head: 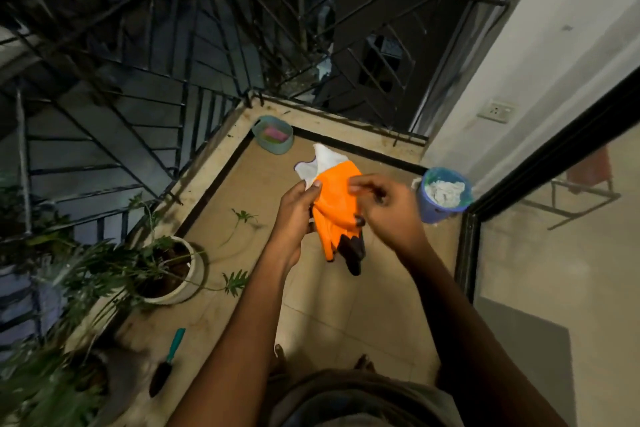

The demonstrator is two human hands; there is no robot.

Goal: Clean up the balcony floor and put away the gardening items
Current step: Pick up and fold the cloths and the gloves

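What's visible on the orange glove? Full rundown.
The orange glove looks rubber-coated, with a white knit cuff pointing away from the person and its finger ends hanging down. It is limp and creased, held in the air over the tiled floor. The left hand grips its left edge near the cuff; the right hand pinches its right side. A dark piece hangs behind its lower end, possibly a second glove; unclear.

Two bare hands, left hand point(296, 210) and right hand point(388, 204). One orange rubber glove with white cuff point(334, 198). One white round plant pot point(180, 270). One teal-handled trowel point(166, 362). One blue bucket point(443, 196). One teal basin point(273, 133).
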